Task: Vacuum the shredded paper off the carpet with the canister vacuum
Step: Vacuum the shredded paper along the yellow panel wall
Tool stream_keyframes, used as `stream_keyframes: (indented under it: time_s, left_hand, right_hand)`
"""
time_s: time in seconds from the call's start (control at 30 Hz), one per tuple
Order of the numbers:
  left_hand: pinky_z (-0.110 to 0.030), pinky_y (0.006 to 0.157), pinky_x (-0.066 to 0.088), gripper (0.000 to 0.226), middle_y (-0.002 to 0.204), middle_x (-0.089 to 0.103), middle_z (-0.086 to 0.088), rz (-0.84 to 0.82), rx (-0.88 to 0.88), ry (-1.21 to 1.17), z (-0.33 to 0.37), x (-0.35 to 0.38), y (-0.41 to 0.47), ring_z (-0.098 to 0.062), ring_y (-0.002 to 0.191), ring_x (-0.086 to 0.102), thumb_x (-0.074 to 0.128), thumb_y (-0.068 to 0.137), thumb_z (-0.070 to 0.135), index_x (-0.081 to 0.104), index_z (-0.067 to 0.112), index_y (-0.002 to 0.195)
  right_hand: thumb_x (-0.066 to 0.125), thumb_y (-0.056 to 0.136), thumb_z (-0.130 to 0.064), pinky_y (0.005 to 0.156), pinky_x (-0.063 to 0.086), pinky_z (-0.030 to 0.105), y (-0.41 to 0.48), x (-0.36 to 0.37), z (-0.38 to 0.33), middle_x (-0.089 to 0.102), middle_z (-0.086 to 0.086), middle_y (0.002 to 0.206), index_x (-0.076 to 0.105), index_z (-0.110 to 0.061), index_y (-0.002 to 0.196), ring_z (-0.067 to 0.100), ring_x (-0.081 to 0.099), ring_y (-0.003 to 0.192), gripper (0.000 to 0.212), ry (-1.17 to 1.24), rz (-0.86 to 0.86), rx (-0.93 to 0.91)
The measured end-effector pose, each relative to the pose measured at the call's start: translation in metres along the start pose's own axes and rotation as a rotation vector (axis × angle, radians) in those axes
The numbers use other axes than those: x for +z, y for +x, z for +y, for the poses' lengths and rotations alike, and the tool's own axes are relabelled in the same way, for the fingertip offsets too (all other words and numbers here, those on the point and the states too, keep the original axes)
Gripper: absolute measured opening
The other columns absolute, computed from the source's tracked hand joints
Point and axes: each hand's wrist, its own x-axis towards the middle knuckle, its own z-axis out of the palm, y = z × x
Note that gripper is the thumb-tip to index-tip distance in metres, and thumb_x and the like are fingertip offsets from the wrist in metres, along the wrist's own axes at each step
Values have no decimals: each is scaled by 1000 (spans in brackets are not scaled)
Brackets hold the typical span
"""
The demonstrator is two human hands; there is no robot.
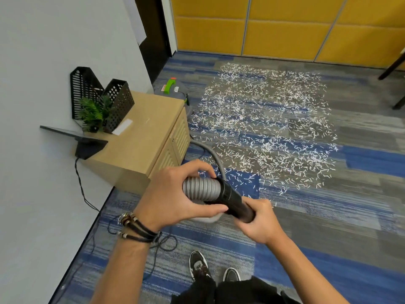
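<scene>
Shredded paper [263,119] lies scattered over the carpet [361,132] ahead; canister vacuum [173,88] sits beyond the cabinet [149,128]. Left grip [173,198] clamps the ribbed hose [200,188], right grip [260,222] its black cuff [232,197], likely steadying the joint for fitting before suction begins.

Blue and grey streaked carpet [350,216], white shredded paper [263,119], yellow wall panels [285,36] far, grey ribbed hose [200,188] near, black pipe [234,200], pale wood cabinet [144,137] left, black perforated racks [118,99], green plant [92,113], green-handled grey vacuum [177,91]
</scene>
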Motion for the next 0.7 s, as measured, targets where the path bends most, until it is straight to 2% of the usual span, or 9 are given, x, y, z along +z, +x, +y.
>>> stream_keyframes:
  time_s: [0.07,0.13,0.2,0.3,0.47,0.6,0.7]
  left_hand:
    - [-18,64,53,56,85,70,24,42,22,-1,11,3,1,-5,69,67,94,61,63,69,43,107]
    - [-18,72,55,61,91,70,30,56,47,11,22,7,3,-2,77,69,95,62,60,71,43,116]
    - [-19,74,57,62,94,72,32,52,64,3,30,11,3,0,80,71,95,64,58,73,42,120]
    - [-24,79,61,55,101,76,25,22,59,-56,34,18,1,-1,90,75,96,63,51,79,36,112]
    - [-19,82,58,51,100,79,19,-8,86,-94,46,42,5,-2,93,76,99,61,44,81,30,107]
    - [-31,85,63,50,103,80,17,10,141,-56,51,49,14,-2,95,76,101,63,43,83,27,108]
    - [-32,82,64,50,102,79,19,47,139,-33,50,40,10,1,93,76,96,65,52,83,30,108]
  right_hand:
    - [66,64,-19,48,29,23,-1,-1,-2,40,-9,52,57,-14,66,6,32,48,11,37,14,-14]
    - [70,64,-10,48,27,23,-4,-2,-4,37,-6,53,54,-12,65,5,28,50,16,74,32,-25]
    - [73,66,-3,48,26,23,-10,-3,-4,37,-7,54,54,-12,65,4,28,52,21,116,25,-28]
    - [79,71,1,49,28,25,-25,-7,2,43,-5,55,56,-13,67,3,33,54,28,156,-1,-9]
    - [72,67,-5,50,25,17,-46,-24,9,39,-13,53,50,-22,66,2,30,51,28,139,80,-6]
    - [69,67,-4,49,24,20,-48,-29,9,37,-12,53,49,-32,65,3,28,52,35,164,144,20]
    - [67,66,-8,49,24,20,-42,-21,3,36,-9,53,48,-28,63,5,27,51,28,179,149,21]
